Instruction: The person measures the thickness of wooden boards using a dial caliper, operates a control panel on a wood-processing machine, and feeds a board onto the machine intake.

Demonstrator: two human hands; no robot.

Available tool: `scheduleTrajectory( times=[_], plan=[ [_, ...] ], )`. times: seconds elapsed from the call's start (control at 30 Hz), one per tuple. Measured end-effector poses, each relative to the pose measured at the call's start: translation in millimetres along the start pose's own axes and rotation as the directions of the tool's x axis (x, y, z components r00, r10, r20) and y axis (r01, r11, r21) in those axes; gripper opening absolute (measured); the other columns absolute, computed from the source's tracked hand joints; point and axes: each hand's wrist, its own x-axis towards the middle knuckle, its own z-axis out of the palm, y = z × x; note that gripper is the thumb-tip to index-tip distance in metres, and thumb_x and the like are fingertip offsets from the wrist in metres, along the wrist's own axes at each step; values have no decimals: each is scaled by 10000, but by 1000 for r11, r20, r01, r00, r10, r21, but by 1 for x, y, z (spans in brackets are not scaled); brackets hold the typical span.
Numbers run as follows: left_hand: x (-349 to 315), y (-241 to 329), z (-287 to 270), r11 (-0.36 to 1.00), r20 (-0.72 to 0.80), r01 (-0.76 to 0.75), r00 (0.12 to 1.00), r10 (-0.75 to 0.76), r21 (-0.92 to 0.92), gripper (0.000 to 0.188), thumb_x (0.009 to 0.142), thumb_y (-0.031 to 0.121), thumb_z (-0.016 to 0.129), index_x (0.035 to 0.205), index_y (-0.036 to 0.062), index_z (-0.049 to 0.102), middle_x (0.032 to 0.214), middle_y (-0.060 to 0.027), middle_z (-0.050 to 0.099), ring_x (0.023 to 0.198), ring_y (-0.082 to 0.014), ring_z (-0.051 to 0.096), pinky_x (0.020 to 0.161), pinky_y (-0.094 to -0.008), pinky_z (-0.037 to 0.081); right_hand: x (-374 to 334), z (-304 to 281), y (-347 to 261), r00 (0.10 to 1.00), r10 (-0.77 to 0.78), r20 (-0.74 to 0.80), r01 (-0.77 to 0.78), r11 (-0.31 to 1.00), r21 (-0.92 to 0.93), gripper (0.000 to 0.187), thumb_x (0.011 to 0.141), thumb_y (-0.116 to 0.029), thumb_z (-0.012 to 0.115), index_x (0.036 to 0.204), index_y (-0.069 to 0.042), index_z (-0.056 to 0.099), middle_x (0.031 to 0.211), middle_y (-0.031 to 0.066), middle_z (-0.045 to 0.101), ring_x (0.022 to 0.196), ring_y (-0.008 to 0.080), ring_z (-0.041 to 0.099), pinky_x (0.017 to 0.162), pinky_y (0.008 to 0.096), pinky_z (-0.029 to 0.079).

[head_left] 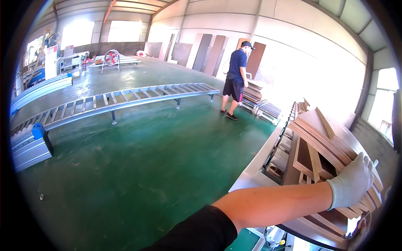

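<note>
1. While the left hand (354, 180), in a pale glove, is resting on the stacked brown boards (312, 134), its fingers are bending partway over them (palm hidden, so can't tell grip from plain contact).
2. The right hand (357, 234) is showing dimly at the lower right rim, near the boards; can't tell how far open it is or what it's holding.
3. The boards are lying in uneven, crossing layers on a pale-edged worktable (251, 173).
4. The green floor (138, 167) is shining, greyer toward the far end.
5. A roller conveyor (144, 103) is stretching across it on short legs.
6. A person (235, 67) in dark clothes is standing beside a low pile (255, 90); tall panels (217, 52) are leaning against the pale wall (310, 50).
7. Windows (125, 31) are glaring white.
</note>
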Motion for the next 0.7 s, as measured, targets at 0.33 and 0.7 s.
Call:
scheduleTrajectory(
  times=[0.33,0.7],
  plan=[
    [-2,1,10,999,-44,34,998,-34,9,484,1004,370,565,1324,30,694,1321,-201,679,1235,-325,604,1076,-473,407,-7,30,-8,991,-126,-35,126,992,-8,769,919,-420,731,1554,-73,470,1242,60,630,953,152,593,696,316,529],
    [-5,1,-6,999,4,18,1000,-18,34,470,1046,339,554,1370,17,669,1307,-186,679,1205,-311,610,1049,-451,439,24,-23,39,977,-97,-189,76,991,-114,672,1039,-494,604,1563,-92,475,1427,108,611,1330,202,567,1097,377,452]
  ],
)
